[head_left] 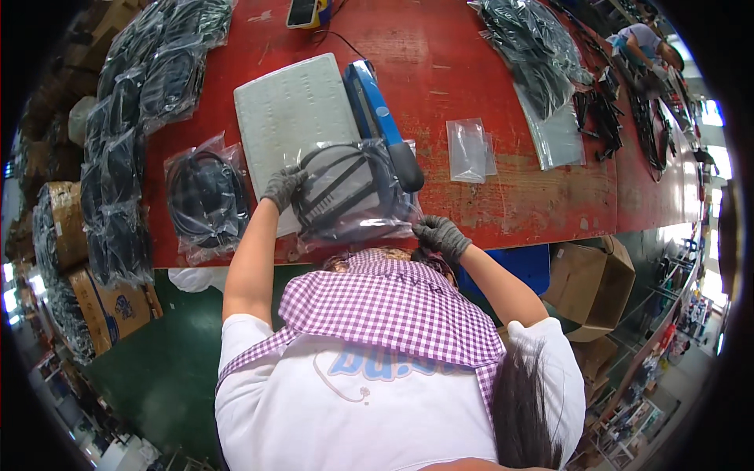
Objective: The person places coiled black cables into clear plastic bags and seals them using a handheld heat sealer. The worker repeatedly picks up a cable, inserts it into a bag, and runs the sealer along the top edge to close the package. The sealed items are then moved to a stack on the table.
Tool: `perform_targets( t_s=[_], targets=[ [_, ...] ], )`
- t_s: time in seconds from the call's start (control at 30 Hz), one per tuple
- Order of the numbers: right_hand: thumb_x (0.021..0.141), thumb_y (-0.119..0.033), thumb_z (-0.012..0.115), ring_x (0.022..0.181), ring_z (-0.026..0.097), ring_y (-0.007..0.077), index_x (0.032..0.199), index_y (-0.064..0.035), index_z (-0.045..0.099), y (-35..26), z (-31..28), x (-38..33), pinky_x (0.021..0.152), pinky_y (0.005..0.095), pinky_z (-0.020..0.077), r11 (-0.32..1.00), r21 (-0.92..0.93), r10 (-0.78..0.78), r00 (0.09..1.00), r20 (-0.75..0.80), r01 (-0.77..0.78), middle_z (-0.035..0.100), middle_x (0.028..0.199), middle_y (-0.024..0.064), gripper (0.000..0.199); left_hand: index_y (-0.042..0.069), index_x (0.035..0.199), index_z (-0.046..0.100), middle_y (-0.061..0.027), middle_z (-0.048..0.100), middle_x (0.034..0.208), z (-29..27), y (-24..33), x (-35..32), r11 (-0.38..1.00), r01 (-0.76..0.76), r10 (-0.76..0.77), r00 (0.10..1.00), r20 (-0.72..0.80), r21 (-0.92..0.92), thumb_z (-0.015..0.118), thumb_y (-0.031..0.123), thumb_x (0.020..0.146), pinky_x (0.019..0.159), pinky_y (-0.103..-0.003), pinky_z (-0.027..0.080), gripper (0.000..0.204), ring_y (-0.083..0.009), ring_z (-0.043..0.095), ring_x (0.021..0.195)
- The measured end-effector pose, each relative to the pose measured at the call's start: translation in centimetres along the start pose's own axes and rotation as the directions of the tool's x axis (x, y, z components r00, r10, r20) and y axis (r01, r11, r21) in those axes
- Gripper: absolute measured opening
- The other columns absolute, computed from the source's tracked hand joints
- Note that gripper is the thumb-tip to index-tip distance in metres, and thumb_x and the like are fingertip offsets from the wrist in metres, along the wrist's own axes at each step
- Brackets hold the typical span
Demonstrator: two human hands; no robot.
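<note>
A clear plastic bag (pixel 345 196) with a coiled black cable (pixel 334 206) inside lies near the table's front edge, partly over a white foam board (pixel 294 102). My left hand (pixel 284 188), in a grey glove, grips the bag's left side. At its lower right corner, my gloved right hand (pixel 442 237) pinches the plastic with curled fingers. Just beyond the bag is a blue heat sealer (pixel 381 110), its black handle end (pixel 406 166) beside the bag's right side. Left of my left hand rests another bagged cable (pixel 208 200).
Bagged cables (pixel 126 157) are piled along the red table's (pixel 393 47) left side. Small clear bags (pixel 470 149) lie to the right, with more plastic bags (pixel 542 118) and loose black cables (pixel 601 114) beyond. A cardboard box (pixel 589 282) stands below. Another person (pixel 640 47) is at far right.
</note>
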State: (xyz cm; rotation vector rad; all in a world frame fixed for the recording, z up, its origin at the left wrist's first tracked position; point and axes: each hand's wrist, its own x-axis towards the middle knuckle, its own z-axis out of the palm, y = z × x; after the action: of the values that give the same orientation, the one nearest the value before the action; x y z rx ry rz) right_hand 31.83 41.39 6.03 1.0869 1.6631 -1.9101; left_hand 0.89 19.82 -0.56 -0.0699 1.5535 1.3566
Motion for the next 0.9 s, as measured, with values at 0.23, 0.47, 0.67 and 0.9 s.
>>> perform_targets(
  t_s=[0.23, 0.47, 0.67, 0.9],
  targets=[
    [0.077, -0.037, 0.053, 0.073, 0.057, 0.0238, 0.092, -0.0017, 0.056, -1.9, -5.6, 9.7, 0.068, 0.0326, 0.0439, 0.807, -0.544, -0.340, 0.934, -0.108, 0.230, 0.060, 0.078, 0.0132, 0.038, 0.008, 0.090, 0.059, 0.0015, 0.058, 0.076, -1.2, 4.0, 6.0, 0.938, -0.224, 0.291, 0.923, -0.250, 0.266, 0.060, 0.014, 0.075, 0.054, -0.022, 0.042, 0.016, -0.0080, 0.051, 0.062],
    [0.080, -0.048, 0.041, 0.095, 0.051, 0.0305, 0.104, -0.0038, 0.052, -9.9, -5.2, 18.5, 0.079, 0.0368, 0.0403, 0.813, -0.576, -0.368, 0.843, -0.392, 0.087, 0.055, 0.100, 0.0183, 0.051, 0.006, 0.096, 0.053, -0.0006, 0.055, 0.070, -0.1, 4.2, 3.6, 0.991, 0.013, 0.038, 0.927, -0.373, 0.135, 0.060, 0.020, 0.076, 0.047, -0.022, 0.039, 0.025, -0.0092, 0.047, 0.053],
    [0.086, -0.042, 0.028, 0.090, 0.052, 0.0329, 0.093, 0.0011, 0.056, -10.1, -4.2, 23.3, 0.076, 0.0371, 0.0403, 0.952, -0.301, -0.187, 0.879, -0.438, 0.052, 0.055, 0.093, 0.0227, 0.052, 0.012, 0.097, 0.053, 0.0014, 0.057, 0.079, 0.2, 3.4, 1.2, 0.990, 0.135, -0.114, 0.941, -0.317, 0.044, 0.059, 0.019, 0.077, 0.052, -0.023, 0.044, 0.022, -0.0096, 0.054, 0.067],
    [0.085, -0.042, 0.033, 0.075, 0.055, 0.0344, 0.082, 0.0004, 0.057, -15.4, -1.1, 18.6, 0.064, 0.0418, 0.0413, 0.993, -0.011, -0.102, 0.817, -0.568, 0.117, 0.058, 0.078, 0.0207, 0.049, 0.007, 0.096, 0.056, -0.0007, 0.058, 0.077, 0.4, 0.8, 2.5, 0.990, 0.022, -0.052, 0.974, -0.221, -0.138, 0.054, 0.013, 0.080, 0.049, -0.022, 0.042, 0.017, -0.0096, 0.054, 0.064]
  ],
)
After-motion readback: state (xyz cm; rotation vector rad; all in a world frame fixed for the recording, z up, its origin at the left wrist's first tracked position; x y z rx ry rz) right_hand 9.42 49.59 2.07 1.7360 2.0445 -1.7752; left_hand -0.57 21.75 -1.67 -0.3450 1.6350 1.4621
